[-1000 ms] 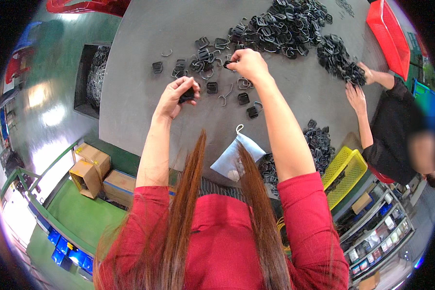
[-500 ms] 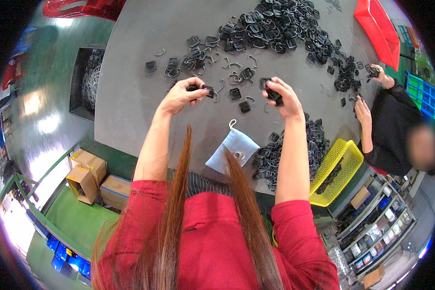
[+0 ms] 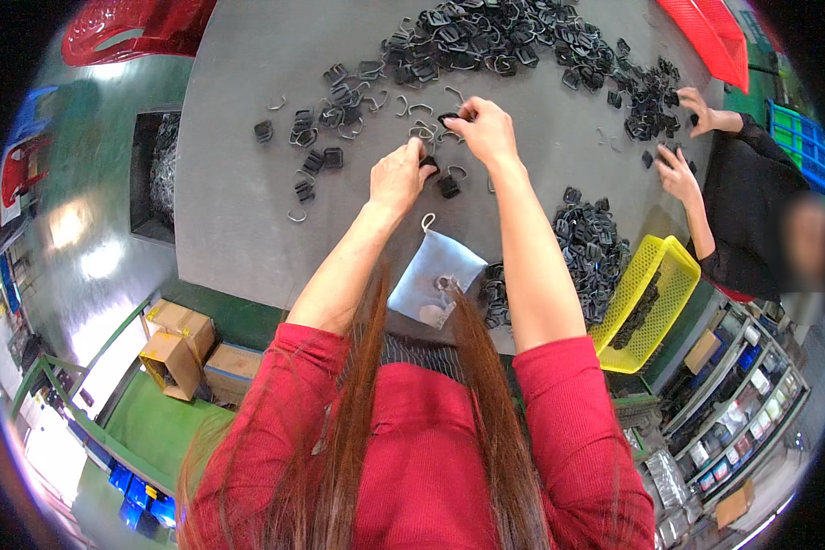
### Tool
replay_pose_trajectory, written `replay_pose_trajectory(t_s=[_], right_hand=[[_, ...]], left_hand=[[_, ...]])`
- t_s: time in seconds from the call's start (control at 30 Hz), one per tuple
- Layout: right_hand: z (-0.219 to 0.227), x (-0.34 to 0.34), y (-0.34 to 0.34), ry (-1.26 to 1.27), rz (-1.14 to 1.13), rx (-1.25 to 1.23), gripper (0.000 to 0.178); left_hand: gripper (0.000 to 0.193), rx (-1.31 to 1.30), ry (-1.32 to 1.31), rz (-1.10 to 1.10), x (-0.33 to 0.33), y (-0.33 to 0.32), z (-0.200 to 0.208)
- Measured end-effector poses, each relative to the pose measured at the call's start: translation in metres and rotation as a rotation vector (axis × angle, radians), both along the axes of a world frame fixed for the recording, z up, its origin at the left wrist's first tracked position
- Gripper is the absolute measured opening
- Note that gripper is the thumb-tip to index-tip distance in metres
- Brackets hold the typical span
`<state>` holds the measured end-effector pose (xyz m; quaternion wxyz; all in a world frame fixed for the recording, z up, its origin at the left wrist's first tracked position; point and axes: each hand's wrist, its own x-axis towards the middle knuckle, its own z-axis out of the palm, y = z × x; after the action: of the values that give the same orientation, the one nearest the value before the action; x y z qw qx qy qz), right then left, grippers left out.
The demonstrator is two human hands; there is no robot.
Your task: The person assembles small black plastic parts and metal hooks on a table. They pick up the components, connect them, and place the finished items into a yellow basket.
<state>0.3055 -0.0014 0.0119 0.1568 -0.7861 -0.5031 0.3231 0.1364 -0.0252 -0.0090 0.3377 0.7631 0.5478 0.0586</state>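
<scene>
Closest to me, at the table's [image 3: 238, 234] near edge, a pale blue pouch [image 3: 437, 266] lies with its cord loop toward the middle. To its right, a pile of buckles [image 3: 591, 240] runs along that edge, partly behind the worker's right forearm. A yellow basket [image 3: 676, 266] stands at the near right corner, with dark pieces inside it.

Past the pouch, the left hand [image 3: 401, 174] pinches a small black buckle [image 3: 429, 164] between thumb and fingers, just above the tabletop. The right hand [image 3: 483, 128] is a little farther in, its thumb and fingertips pressed on another black buckle [image 3: 448, 120]. (The fingers cover much of both, so I can't make out their full shape.) A loose buckle [image 3: 448, 187] lies just beside the left hand, and more loose buckles [image 3: 339, 101] and wire hooks [image 3: 420, 106] are scattered toward the left edge.

Over at the right edge, a co-worker's two hands [image 3: 678, 174] reach in beside some buckles. The big heap [image 3: 486, 37] spreads along the far edge, and a red basket [image 3: 710, 37] sits by the far right corner.
</scene>
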Motion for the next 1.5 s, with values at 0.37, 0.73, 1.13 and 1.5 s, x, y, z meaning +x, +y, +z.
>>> replay_pose_trajectory(t_s=[0.37,0.73,1.13,1.5], right_hand=[[0.015,-0.046,-0.097,-0.077,-0.175,-0.315,0.042],[-0.007,-0.05,-0.108,0.173,-0.262,-0.149,0.023],[0.077,0.141,-0.339,0.615,-1.208,0.3,0.03],[0.088,0.267,-0.43,0.03,-1.292,0.453,0.054]], left_hand=[[0.019,-0.939,-0.879,0.434,-0.061,-0.018,0.026],[0.027,-1.084,-0.949,0.657,-0.08,-0.052,0.035],[0.024,-1.246,-0.586,0.1,0.19,-0.168,0.076],[0.06,-0.861,-0.579,-0.263,0.32,-0.245,0.101]])
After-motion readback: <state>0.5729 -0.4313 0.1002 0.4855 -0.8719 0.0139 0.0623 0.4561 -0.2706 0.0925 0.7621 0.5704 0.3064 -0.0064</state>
